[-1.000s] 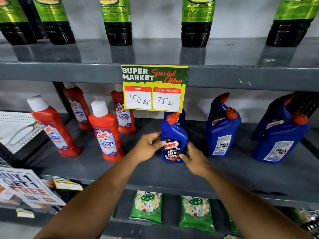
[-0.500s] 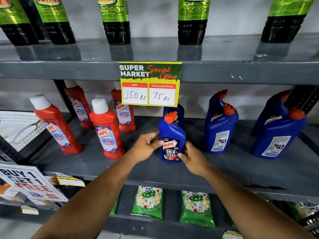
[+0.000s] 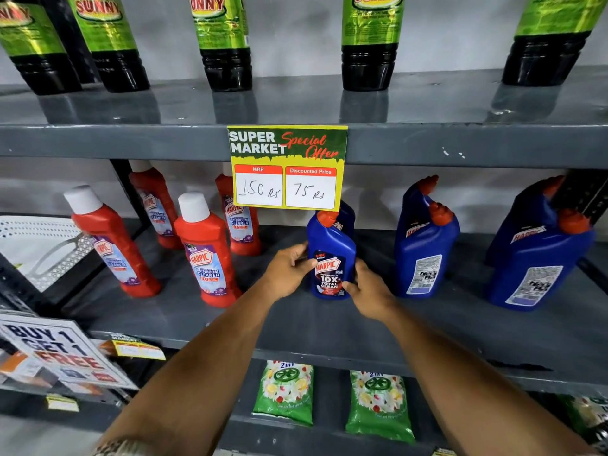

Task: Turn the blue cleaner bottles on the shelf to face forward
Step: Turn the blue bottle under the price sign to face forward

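A small blue cleaner bottle (image 3: 330, 255) with an orange cap stands upright on the middle grey shelf (image 3: 427, 327), its front label facing me. My left hand (image 3: 288, 273) grips its left side and my right hand (image 3: 370, 291) holds its lower right side. Another blue bottle (image 3: 345, 215) stands just behind it, mostly hidden. To the right, a front blue bottle (image 3: 424, 255) shows its white back label, with one behind it (image 3: 416, 199). At the far right, a large blue bottle (image 3: 536, 268) also shows its back label, in front of another (image 3: 526, 209).
Several red bathroom cleaner bottles (image 3: 207, 251) stand on the left of the same shelf. A yellow price sign (image 3: 286, 167) hangs from the upper shelf, which carries dark green-labelled bottles (image 3: 223, 44). Green pouches (image 3: 284, 393) lie on the shelf below, and a promo sign (image 3: 62, 350) sits at lower left.
Both hands stay on the small blue bottle, which keeps its front label toward me. The view has shifted slightly; my left thumb now lies across the bottle's left edge.
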